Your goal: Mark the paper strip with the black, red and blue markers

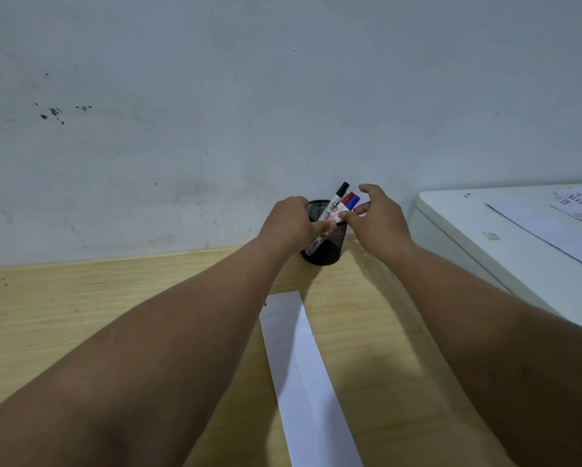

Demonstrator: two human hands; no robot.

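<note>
A black mesh pen cup (321,246) stands at the back of the wooden table (81,298), against the wall. Three markers lean in it: one with a black cap (336,198), one with a red cap (349,198) and one with a blue cap (354,203). My left hand (291,222) grips the cup's left rim. My right hand (379,217) pinches the white barrel of a marker just below the red and blue caps; which of the two I cannot tell. A long white paper strip (299,365) lies on the table in front of the cup, between my forearms.
A pale wall (215,112) rises right behind the cup. A white cabinet top (485,230) with paper sheets (559,227) on it stands at the right, higher than the table.
</note>
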